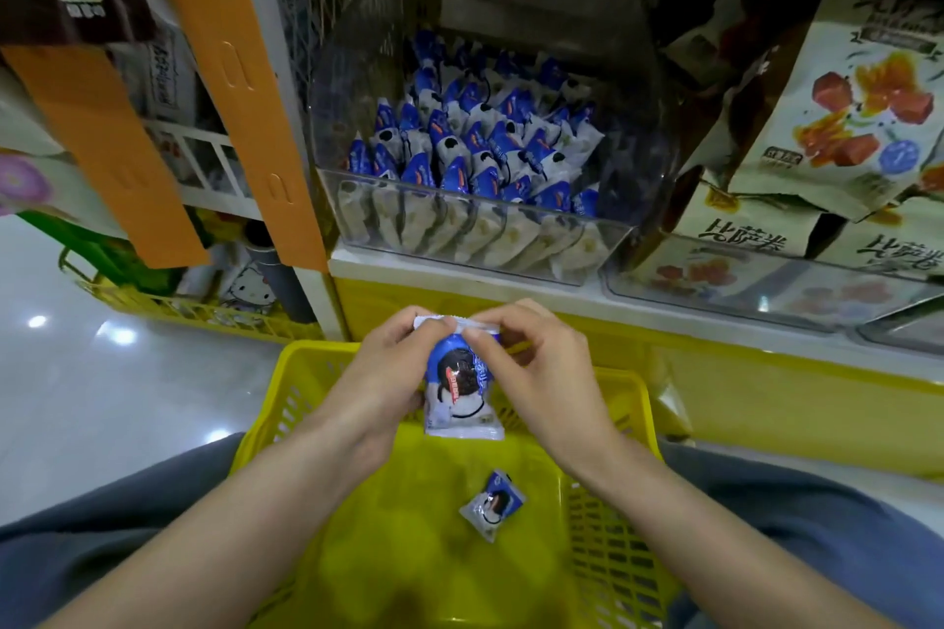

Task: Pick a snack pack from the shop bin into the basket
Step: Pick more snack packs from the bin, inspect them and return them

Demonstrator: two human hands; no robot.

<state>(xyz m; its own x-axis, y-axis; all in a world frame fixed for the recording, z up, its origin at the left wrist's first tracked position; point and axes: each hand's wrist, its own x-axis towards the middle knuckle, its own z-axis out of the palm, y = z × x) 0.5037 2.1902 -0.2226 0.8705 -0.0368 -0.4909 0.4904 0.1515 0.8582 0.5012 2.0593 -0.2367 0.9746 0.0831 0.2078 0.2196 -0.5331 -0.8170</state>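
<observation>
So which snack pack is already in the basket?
The loose pack lying on the yellow basket floor. The held pack hangs pinched between left hand and right hand; the rest fill the bin.

The beige bags (740, 243) at the right bear large dark Chinese characters, possibly 比萨卷. A white item (250, 289) in the yellow crate (168, 309) shows a Hello Kitty face. Print on the snack pack (462, 388) is too blurred to read.
</observation>
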